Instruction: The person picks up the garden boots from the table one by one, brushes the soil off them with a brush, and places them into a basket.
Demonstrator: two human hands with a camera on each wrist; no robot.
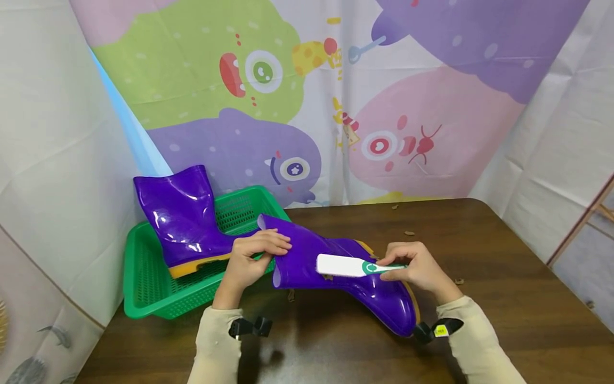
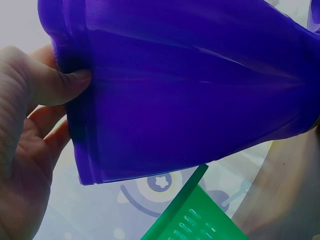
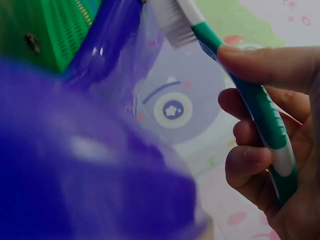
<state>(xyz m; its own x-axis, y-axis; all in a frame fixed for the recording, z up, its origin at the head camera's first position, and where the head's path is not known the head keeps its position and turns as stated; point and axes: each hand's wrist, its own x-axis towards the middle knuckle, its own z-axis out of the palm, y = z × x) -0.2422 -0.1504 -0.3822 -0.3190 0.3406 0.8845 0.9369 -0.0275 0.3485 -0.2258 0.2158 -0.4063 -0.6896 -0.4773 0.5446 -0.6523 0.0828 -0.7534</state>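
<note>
My left hand (image 1: pixel 251 261) grips a purple rain boot (image 1: pixel 307 248) by the rim of its shaft, thumb on one side of the rim in the left wrist view. The boot lies tilted, its opening to the left and its toe to the lower right. In my right hand (image 1: pixel 416 266) is a brush (image 1: pixel 341 265) with a white head and a green and white handle (image 3: pixel 265 115). Its head overlaps the boot's shaft in the head view, and white bristles (image 3: pixel 175 25) show in the right wrist view. A small brown fleck (image 1: pixel 328 277) sits at the head's lower edge.
A green plastic basket (image 1: pixel 144 298) stands at the left of the brown table (image 1: pixel 479 330). A second purple boot (image 1: pixel 184 213) with a yellow sole leans in it. Small brown bits (image 1: pixel 409 233) lie scattered on the table. A cartoon-printed cloth (image 1: pixel 408 96) hangs behind.
</note>
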